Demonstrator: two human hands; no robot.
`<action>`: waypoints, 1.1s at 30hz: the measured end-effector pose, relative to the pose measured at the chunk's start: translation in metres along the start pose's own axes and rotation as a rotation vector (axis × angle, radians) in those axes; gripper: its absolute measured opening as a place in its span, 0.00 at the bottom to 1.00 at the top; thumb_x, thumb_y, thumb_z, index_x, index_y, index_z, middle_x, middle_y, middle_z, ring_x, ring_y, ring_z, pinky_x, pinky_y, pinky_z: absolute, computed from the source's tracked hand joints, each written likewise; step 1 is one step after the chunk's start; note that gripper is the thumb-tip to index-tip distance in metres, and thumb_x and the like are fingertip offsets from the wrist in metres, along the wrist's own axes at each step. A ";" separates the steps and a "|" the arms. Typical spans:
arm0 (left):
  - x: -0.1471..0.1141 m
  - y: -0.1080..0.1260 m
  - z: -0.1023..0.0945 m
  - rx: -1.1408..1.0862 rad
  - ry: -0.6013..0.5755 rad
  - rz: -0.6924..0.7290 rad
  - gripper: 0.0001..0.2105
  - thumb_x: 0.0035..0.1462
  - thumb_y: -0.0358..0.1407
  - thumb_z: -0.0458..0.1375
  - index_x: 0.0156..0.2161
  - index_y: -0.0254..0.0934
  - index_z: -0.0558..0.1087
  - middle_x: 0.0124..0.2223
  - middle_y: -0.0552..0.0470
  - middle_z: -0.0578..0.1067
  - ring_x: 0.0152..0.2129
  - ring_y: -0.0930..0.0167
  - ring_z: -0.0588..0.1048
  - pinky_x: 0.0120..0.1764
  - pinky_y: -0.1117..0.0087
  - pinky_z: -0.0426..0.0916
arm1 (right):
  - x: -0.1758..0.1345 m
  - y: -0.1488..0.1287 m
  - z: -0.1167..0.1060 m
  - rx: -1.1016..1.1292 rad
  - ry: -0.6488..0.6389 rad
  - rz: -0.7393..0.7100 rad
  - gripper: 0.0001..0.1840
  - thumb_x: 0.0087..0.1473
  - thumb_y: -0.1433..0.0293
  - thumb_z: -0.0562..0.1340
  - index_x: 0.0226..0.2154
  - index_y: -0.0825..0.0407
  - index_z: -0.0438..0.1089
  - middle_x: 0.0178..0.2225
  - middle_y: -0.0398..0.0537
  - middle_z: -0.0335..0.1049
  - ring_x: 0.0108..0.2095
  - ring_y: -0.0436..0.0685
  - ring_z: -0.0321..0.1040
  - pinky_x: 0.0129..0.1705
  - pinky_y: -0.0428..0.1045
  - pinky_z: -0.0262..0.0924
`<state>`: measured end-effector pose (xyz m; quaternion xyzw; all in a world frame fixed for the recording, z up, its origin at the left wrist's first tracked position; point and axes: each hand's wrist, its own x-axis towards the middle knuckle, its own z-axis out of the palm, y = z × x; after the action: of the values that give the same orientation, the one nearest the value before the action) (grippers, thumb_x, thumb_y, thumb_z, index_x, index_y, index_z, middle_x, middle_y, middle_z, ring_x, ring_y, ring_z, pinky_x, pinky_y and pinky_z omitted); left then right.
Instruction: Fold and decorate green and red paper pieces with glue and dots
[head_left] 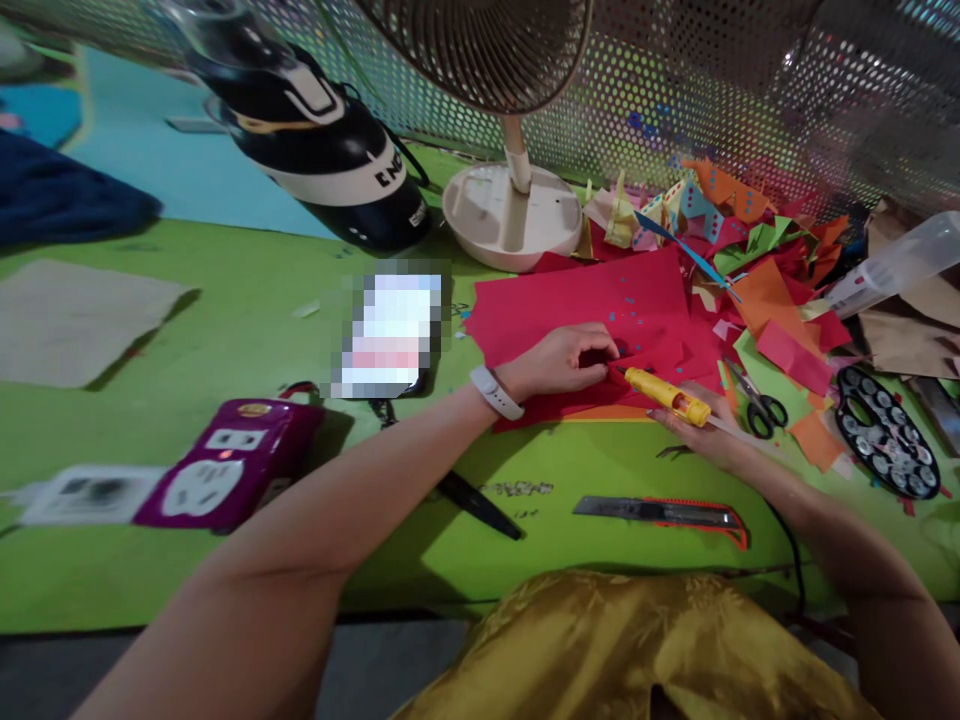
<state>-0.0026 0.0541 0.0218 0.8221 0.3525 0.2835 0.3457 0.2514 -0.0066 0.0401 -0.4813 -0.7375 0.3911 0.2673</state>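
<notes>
My right hand grips a yellow hot glue gun, with a pale glue stick coming out of its back end. The gun's tip points left at a small folded piece of red paper. Curled fingers of my left hand pinch the edge of that piece, close to the tip; the fingertips are partly hidden. Beneath both hands lie larger red sheets dotted with tiny blue bits. An orange-red box cutter and a black pen-like tool rest nearer my body.
Paper scraps, scissors, a black paint palette and a clear bottle crowd the right. A fan and a large black bottle stand behind. Leftward lie a phone and a purple power strip.
</notes>
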 end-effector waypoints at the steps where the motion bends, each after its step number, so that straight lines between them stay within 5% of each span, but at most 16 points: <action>1: 0.000 0.000 0.000 0.002 0.002 0.003 0.07 0.55 0.36 0.55 0.37 0.37 0.73 0.37 0.50 0.74 0.33 0.69 0.72 0.41 0.67 0.66 | 0.000 0.000 0.000 -0.003 0.000 0.002 0.25 0.54 0.52 0.63 0.21 0.47 0.52 0.22 0.38 0.51 0.21 0.49 0.48 0.24 0.49 0.47; 33: 0.000 -0.001 -0.001 0.000 0.008 0.019 0.06 0.55 0.33 0.55 0.37 0.37 0.73 0.37 0.50 0.74 0.33 0.69 0.73 0.40 0.67 0.67 | 0.000 0.004 0.001 -0.035 -0.012 0.020 0.23 0.55 0.55 0.63 0.22 0.48 0.53 0.22 0.39 0.54 0.21 0.49 0.49 0.24 0.49 0.49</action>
<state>-0.0033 0.0549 0.0214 0.8242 0.3460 0.2900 0.3419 0.2528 -0.0063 0.0363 -0.4908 -0.7409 0.3839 0.2503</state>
